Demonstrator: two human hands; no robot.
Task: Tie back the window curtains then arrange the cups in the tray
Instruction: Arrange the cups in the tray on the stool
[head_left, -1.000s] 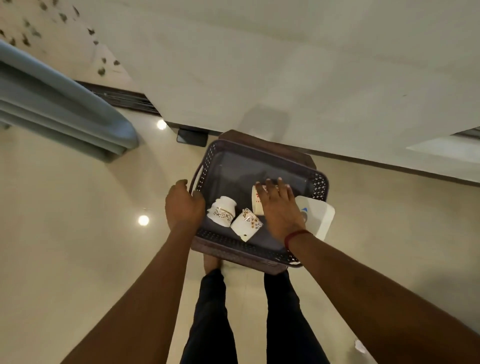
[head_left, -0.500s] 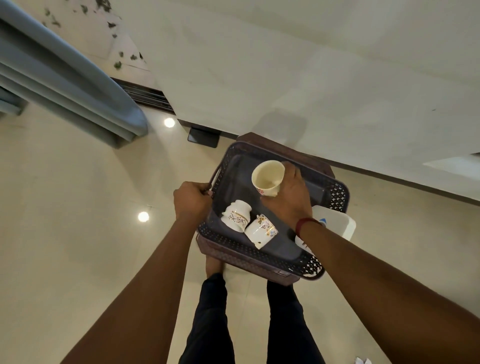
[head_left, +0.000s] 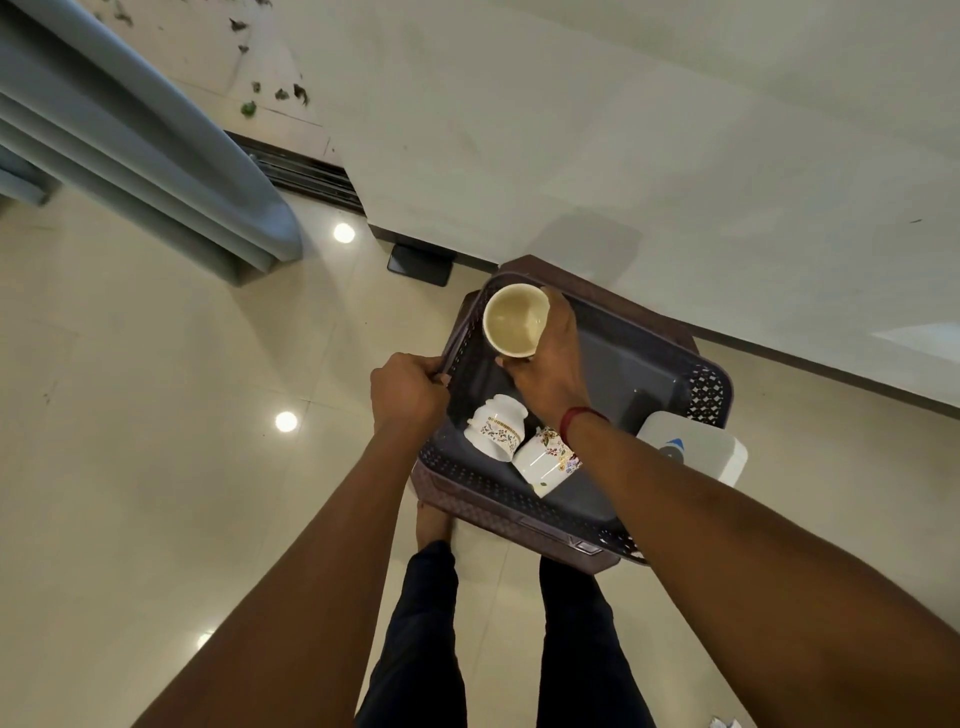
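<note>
A dark perforated tray (head_left: 706, 389) rests on a brown stool (head_left: 514, 530) in front of me. My left hand (head_left: 408, 392) grips the tray's left rim. My right hand (head_left: 548, 358) holds a cream cup (head_left: 515, 319) upright, mouth up, over the tray's far left corner. Two white patterned cups lie on their sides at the tray's near edge: one with a gold band (head_left: 496, 434) and one with flowers (head_left: 545, 462), touching each other. The blue-grey curtain (head_left: 130, 140) hangs at the upper left.
A white box with a blue mark (head_left: 696, 449) sits beside the tray's right side. A pale wall (head_left: 623, 130) rises just behind the stool. A small dark object (head_left: 420, 265) lies on the glossy tiled floor (head_left: 156, 415). My legs stand below the stool.
My right hand has lifted the cream cup off the tray floor, turned it mouth up and carried it toward the far left corner. My left hand stays on the rim.
</note>
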